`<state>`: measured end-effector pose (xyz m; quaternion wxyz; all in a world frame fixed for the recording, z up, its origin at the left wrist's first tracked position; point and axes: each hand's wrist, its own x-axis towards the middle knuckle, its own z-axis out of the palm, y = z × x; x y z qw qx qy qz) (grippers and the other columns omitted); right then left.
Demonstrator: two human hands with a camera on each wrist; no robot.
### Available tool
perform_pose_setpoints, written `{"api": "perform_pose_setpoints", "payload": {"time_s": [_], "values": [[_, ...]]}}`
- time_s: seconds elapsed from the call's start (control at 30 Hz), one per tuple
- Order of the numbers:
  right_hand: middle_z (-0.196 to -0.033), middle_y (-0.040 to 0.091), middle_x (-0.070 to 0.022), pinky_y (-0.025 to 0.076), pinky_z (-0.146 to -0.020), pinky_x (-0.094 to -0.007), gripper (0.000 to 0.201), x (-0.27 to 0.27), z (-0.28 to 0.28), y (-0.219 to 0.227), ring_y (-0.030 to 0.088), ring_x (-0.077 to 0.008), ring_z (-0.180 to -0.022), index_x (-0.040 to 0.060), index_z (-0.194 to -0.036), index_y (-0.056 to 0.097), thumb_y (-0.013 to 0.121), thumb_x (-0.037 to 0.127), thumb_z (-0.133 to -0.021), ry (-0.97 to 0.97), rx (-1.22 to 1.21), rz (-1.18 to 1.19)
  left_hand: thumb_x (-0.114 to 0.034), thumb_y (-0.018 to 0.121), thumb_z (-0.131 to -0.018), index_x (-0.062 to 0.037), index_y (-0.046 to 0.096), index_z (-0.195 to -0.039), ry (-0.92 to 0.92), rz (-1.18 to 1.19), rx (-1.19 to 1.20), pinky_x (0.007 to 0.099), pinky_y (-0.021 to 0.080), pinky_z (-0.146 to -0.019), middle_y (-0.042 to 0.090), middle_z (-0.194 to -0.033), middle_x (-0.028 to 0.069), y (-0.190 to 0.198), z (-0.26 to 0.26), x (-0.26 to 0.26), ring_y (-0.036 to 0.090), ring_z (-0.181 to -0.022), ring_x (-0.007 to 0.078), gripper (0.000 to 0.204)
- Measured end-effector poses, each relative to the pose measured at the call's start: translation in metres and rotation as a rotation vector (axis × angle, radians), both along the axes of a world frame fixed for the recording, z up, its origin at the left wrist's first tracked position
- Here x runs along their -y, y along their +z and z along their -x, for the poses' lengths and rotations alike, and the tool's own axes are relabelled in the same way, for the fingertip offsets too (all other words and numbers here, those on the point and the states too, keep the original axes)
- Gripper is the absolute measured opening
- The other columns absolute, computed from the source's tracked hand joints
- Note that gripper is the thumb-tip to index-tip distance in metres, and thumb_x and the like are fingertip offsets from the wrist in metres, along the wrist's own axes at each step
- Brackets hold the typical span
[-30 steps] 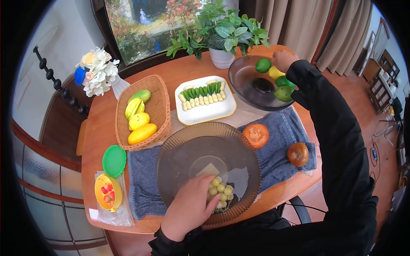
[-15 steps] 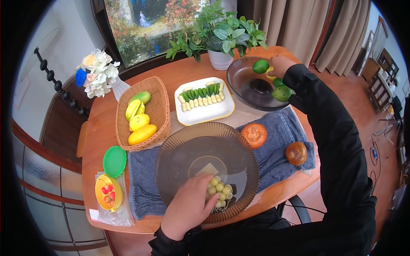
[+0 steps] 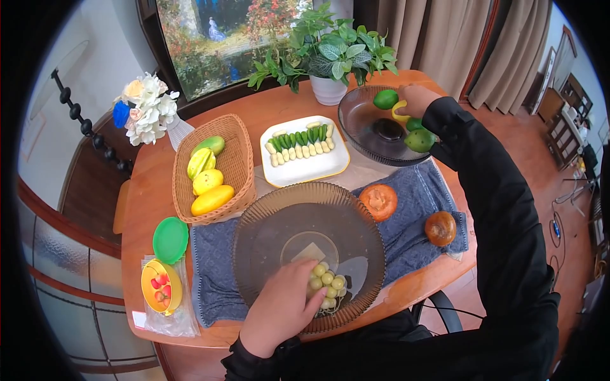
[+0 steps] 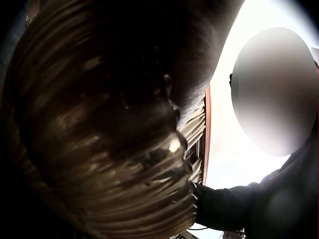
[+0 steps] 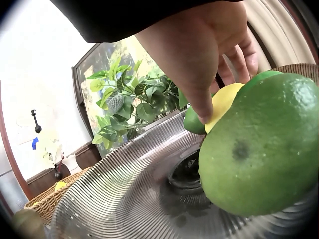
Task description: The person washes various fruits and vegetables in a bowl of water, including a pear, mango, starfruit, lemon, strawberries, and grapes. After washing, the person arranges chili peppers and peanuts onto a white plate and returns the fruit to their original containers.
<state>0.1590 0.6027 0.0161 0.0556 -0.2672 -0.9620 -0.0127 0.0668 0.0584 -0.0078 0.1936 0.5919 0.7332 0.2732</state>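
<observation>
In the head view my right hand (image 3: pixel 416 98) is over the far right edge of a dark ribbed glass bowl (image 3: pixel 356 133), holding a yellow lemon (image 3: pixel 399 111). The right wrist view has the thumb against the lemon (image 5: pixel 223 104), with the other fingers behind it. A lime (image 3: pixel 386 99) sits to its left, and a larger green fruit (image 3: pixel 419 140) lies in front. My left hand (image 3: pixel 279 306) reaches into a large brown ribbed bowl (image 3: pixel 267 235), fingers and thumb around the left side of a bunch of pale green grapes (image 3: pixel 327 282). The left wrist view shows mostly the bowl's ribbed wall (image 4: pixel 134 194).
A wicker basket (image 3: pixel 244 143) holds several yellow and green fruits. Small green and pale pieces fill a white dish (image 3: pixel 318 173). Two round orange-brown fruits lie on a blue towel (image 3: pixel 413 219). A yellow bowl (image 3: pixel 175 298) with red fruits, a green lid (image 3: pixel 170 240) and a potted plant (image 3: pixel 329 89) surround these.
My right hand has shifted slightly left and down over the lemon, covering more of it. The lime beside it has moved slightly left. My left hand stays at the grapes.
</observation>
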Motion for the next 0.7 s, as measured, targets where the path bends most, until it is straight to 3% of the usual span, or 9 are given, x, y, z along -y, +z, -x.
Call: {"api": "perform_pose_setpoints", "payload": {"time_s": [0.07,0.13,0.43,0.7], "values": [[-0.118,0.077,-0.03,0.057,-0.104,-0.0514,0.058,-0.004,0.0,-0.001,0.073,-0.0451,-0.117,-0.0061,-0.126,0.073,0.085,0.039,-0.091,0.007,-0.015,0.001,-0.023,0.074,-0.102,0.0026,0.057,-0.142,-0.001,-0.004,0.003,0.0526,0.052,-0.108,0.067,-0.138,0.0258,0.0,0.0,0.0,0.064,-0.124,0.0465,0.05],[-0.136,0.071,-0.0277,0.051,-0.112,-0.0505,0.066,0.002,0.002,0.006,0.064,-0.0428,-0.133,-0.0031,-0.141,0.064,0.084,0.037,-0.093,-0.061,0.072,0.087,-0.023,0.074,-0.102,0.0026,0.057,-0.142,-0.002,0.0,0.004,0.0525,0.052,-0.108,0.067,-0.138,0.0257,-0.001,0.0,0.0,0.064,-0.123,0.0465,0.05],[-0.138,0.068,-0.0328,0.051,-0.112,-0.0516,0.075,0.02,-0.002,0.014,0.065,-0.0468,-0.131,-0.0046,-0.147,0.056,0.083,0.042,-0.094,-0.136,0.115,0.112,-0.023,0.074,-0.102,0.0027,0.057,-0.142,-0.001,0.006,-0.009,0.0525,0.051,-0.108,0.066,-0.139,0.0256,-0.001,0.0,0.001,0.064,-0.124,0.0461,0.05],[-0.141,0.068,-0.0297,0.05,-0.115,-0.0495,0.076,0.005,-0.006,0.003,0.065,-0.0451,-0.134,-0.003,-0.151,0.055,0.085,0.037,-0.094,-0.078,0.028,0.129,-0.023,0.074,-0.102,0.0033,0.057,-0.142,-0.001,0.005,-0.004,0.0527,0.051,-0.108,0.066,-0.138,0.0261,0.0,0.0,0.001,0.064,-0.124,0.0466,0.05]]}}
